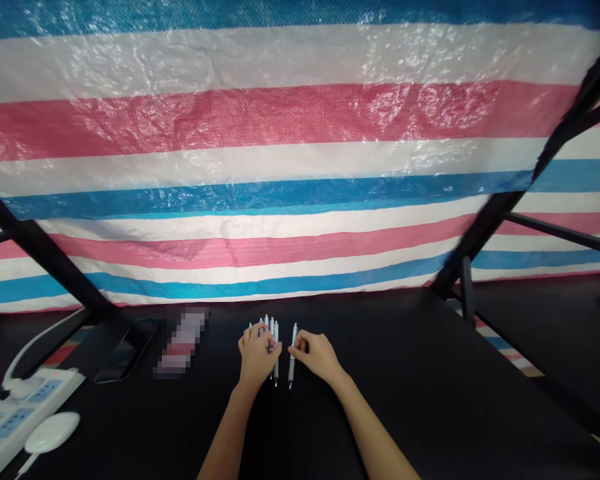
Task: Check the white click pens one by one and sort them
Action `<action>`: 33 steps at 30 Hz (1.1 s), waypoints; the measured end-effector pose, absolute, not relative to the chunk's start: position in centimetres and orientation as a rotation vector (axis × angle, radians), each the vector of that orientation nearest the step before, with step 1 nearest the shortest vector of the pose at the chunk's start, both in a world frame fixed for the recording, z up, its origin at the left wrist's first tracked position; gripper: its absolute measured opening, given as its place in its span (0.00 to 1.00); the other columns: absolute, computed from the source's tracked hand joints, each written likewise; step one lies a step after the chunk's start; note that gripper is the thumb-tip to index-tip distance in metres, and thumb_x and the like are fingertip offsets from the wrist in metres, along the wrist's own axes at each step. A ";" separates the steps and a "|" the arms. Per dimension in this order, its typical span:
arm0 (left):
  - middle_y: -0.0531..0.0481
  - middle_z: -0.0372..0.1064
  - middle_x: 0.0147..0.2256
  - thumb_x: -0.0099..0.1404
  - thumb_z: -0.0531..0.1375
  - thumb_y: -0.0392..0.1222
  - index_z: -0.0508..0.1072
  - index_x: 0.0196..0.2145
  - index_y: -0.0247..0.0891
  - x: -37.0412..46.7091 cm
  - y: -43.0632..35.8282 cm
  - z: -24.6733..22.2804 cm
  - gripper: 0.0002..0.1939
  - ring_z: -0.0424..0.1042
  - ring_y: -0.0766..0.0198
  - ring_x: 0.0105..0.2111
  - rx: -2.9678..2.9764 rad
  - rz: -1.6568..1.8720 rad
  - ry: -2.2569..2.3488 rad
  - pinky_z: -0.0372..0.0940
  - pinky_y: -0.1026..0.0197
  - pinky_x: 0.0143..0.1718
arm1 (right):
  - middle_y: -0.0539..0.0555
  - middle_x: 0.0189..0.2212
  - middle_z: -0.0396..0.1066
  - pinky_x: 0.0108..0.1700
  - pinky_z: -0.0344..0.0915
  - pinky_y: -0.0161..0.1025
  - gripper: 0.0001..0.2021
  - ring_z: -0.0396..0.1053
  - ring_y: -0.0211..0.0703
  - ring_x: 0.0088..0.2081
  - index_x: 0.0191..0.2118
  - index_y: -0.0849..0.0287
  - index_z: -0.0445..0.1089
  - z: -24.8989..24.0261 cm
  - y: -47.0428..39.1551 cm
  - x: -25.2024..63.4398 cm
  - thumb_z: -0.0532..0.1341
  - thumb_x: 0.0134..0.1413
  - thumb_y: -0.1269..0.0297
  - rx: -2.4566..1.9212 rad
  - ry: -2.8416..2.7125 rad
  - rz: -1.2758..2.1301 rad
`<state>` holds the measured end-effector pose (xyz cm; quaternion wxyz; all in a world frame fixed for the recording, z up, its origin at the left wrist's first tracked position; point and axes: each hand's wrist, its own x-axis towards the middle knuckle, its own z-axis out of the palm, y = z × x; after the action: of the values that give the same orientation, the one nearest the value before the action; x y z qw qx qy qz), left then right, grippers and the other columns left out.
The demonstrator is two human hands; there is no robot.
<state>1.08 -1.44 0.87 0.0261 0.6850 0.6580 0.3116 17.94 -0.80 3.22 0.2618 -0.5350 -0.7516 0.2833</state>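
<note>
Several white and grey pens (276, 373) lie side by side on the black table (300, 440), their tips toward me. My left hand (258, 352) rests over this group, fingers bent and apart, covering the middle of most of the pens. A single pen (292, 370) lies just to the right, separated from the group by a narrow gap. My right hand (316, 353) pinches that pen around its middle between thumb and fingers.
At the left are a white power strip (45, 393), a round white device (53, 432) with a cable, a dark phone (124, 355) and a blurred pinkish item (183, 343). Black frame bars (480, 233) stand before a striped sheet (280, 113) behind the table.
</note>
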 end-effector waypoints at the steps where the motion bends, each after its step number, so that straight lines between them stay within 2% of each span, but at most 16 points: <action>1: 0.47 0.67 0.43 0.53 0.60 0.39 0.66 0.20 0.39 0.9 -1.4 0.8 0.07 0.62 0.52 0.47 2.108 0.960 2.045 0.55 0.49 0.45 | 0.45 0.19 0.68 0.29 0.52 0.32 0.07 0.65 0.36 0.23 0.27 0.57 0.66 3.3 -0.9 17.9 0.62 0.49 0.61 -1.445 -2.036 0.762; 5: 0.47 0.67 0.43 0.53 0.61 0.40 0.67 0.22 0.40 0.4 -1.3 0.8 0.06 0.62 0.52 0.46 2.083 0.941 2.062 0.55 0.49 0.45 | 0.44 0.18 0.66 0.33 0.52 0.33 0.08 0.65 0.36 0.23 0.34 0.55 0.68 3.3 -1.1 17.8 0.63 0.48 0.60 -1.391 -2.112 0.725; 8: 0.47 0.67 0.42 0.53 0.61 0.41 0.68 0.23 0.40 0.3 -1.3 1.0 0.06 0.62 0.52 0.46 2.080 0.946 2.065 0.54 0.49 0.45 | 0.44 0.18 0.66 0.36 0.51 0.35 0.05 0.65 0.36 0.23 0.31 0.55 0.69 3.4 -1.2 17.6 0.62 0.49 0.61 -1.401 -2.194 0.671; 11: 0.47 0.68 0.42 0.54 0.61 0.42 0.68 0.25 0.41 0.4 -1.3 1.3 0.05 0.62 0.52 0.46 2.094 0.974 2.050 0.54 0.50 0.45 | 0.44 0.19 0.67 0.37 0.50 0.36 0.01 0.64 0.35 0.24 0.28 0.56 0.68 3.5 -1.3 17.6 0.60 0.48 0.67 -1.431 -2.227 0.625; 14: 0.47 0.68 0.42 0.55 0.60 0.42 0.69 0.26 0.42 0.6 -1.4 1.6 0.04 0.63 0.53 0.45 2.120 1.021 2.023 0.53 0.50 0.45 | 0.45 0.20 0.67 0.37 0.49 0.36 0.03 0.64 0.36 0.25 0.28 0.57 0.68 3.6 -1.3 17.7 0.58 0.46 0.72 -1.457 -2.232 0.563; 19: 0.47 0.69 0.41 0.56 0.60 0.41 0.70 0.29 0.43 0.9 -1.4 1.8 0.02 0.64 0.53 0.45 2.160 1.090 1.972 0.53 0.50 0.46 | 0.47 0.22 0.67 0.37 0.49 0.36 0.05 0.64 0.38 0.28 0.30 0.57 0.66 3.5 -0.8 18.6 0.56 0.47 0.73 -1.497 -2.184 0.465; 24: 0.46 0.70 0.43 0.60 0.56 0.42 0.70 0.41 0.43 1.0 -1.5 1.9 0.10 0.65 0.54 0.45 2.170 1.144 1.920 0.53 0.51 0.48 | 0.48 0.27 0.67 0.40 0.53 0.37 0.09 0.64 0.40 0.31 0.36 0.56 0.65 3.5 -0.3 19.7 0.53 0.50 0.73 -1.383 -2.028 0.450; 28: 0.44 0.68 0.48 0.64 0.52 0.44 0.65 0.52 0.43 1.0 -1.5 2.0 0.19 0.65 0.55 0.48 2.217 1.150 1.811 0.53 0.51 0.50 | 0.50 0.31 0.68 0.41 0.55 0.38 0.09 0.65 0.42 0.35 0.36 0.56 0.66 3.9 -0.3 19.9 0.54 0.50 0.74 -1.276 -1.991 0.536; 30: 0.44 0.69 0.48 0.66 0.50 0.43 0.66 0.52 0.44 0.9 -1.5 1.9 0.18 0.65 0.56 0.49 2.255 1.135 1.751 0.53 0.51 0.51 | 0.51 0.32 0.70 0.41 0.56 0.39 0.09 0.65 0.43 0.36 0.36 0.56 0.68 4.1 -0.4 19.9 0.54 0.51 0.73 -1.216 -1.999 0.588; 33: 0.46 0.71 0.43 0.66 0.50 0.42 0.72 0.44 0.44 0.7 -1.3 1.7 0.14 0.67 0.57 0.46 2.284 1.168 1.688 0.55 0.52 0.50 | 0.52 0.33 0.71 0.43 0.57 0.40 0.07 0.66 0.43 0.37 0.35 0.56 0.69 4.1 -0.4 20.0 0.55 0.54 0.70 -1.152 -1.974 0.682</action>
<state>0.69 -1.26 1.69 0.0351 0.7433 0.5494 0.3801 19.96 -0.36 4.14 0.3693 -0.4490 -0.7690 0.2657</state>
